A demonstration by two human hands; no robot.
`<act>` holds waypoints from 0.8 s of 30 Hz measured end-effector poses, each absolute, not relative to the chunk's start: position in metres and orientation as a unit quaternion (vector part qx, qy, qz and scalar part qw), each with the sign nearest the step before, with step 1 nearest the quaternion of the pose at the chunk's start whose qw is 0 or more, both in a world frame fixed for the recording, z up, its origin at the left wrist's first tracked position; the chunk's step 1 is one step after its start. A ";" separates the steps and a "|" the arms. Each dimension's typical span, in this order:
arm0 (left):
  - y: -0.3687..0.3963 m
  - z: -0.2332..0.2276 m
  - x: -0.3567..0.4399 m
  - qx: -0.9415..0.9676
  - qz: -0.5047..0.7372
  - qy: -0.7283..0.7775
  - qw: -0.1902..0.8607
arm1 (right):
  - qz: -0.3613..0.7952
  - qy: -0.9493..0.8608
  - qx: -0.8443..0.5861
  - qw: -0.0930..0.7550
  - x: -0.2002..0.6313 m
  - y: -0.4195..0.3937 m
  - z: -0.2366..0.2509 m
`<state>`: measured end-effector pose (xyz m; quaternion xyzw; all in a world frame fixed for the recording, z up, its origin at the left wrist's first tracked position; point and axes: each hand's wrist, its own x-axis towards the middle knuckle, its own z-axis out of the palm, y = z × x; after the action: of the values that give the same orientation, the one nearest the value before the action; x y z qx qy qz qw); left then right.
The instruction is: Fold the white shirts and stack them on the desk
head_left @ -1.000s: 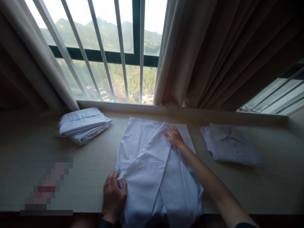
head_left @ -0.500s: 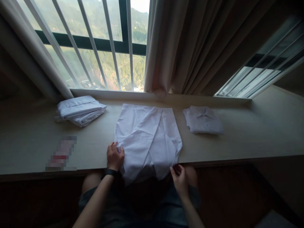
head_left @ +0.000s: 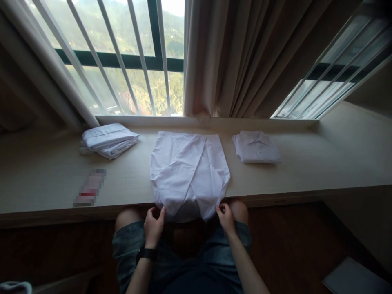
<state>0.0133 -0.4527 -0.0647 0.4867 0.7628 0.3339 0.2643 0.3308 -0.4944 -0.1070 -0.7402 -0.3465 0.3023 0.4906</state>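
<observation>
A white shirt (head_left: 188,171) lies spread on the pale window ledge (head_left: 306,175), its lower end hanging over the front edge above my knees. My left hand (head_left: 154,226) pinches the hanging hem at its left corner. My right hand (head_left: 226,216) pinches the hem at its right corner. Both hands sit just below the ledge's front edge, a shirt's width apart.
A stack of folded white shirts (head_left: 108,140) lies at the ledge's back left. One folded white shirt (head_left: 255,147) lies to the right. A small blurred flat item (head_left: 90,188) rests front left. Barred windows and a beige curtain (head_left: 245,57) stand behind.
My left hand slid from the shirt's left side on the ledge down to the hanging hem. My right hand shifted up to the hem's right corner. The view stepped back slightly.
</observation>
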 end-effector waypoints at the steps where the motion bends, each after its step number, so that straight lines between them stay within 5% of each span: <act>1: -0.452 -0.065 0.014 0.488 0.318 0.762 0.282 | 0.314 -0.339 -0.730 0.503 0.330 -0.495 -0.108; 7: -0.441 -0.058 0.012 0.516 0.301 0.744 0.297 | 0.358 -0.310 -0.710 0.522 0.328 -0.497 -0.107; 12: -0.443 -0.054 0.010 0.547 0.320 0.711 0.305 | 0.154 -0.300 -0.790 0.512 0.316 -0.491 -0.073; 19: -0.474 -0.055 0.038 0.660 0.283 0.694 0.053 | 0.333 -0.456 -0.700 0.437 0.258 -0.400 -0.034; 24: -0.476 -0.064 0.048 0.691 0.224 0.687 0.024 | 0.326 -0.463 -0.735 0.372 0.232 -0.350 -0.028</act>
<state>0.0481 -0.4761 -0.0644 0.6907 0.6872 0.2239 0.0244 0.2320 -0.3499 -0.0283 -0.7352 -0.4634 0.3258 0.3723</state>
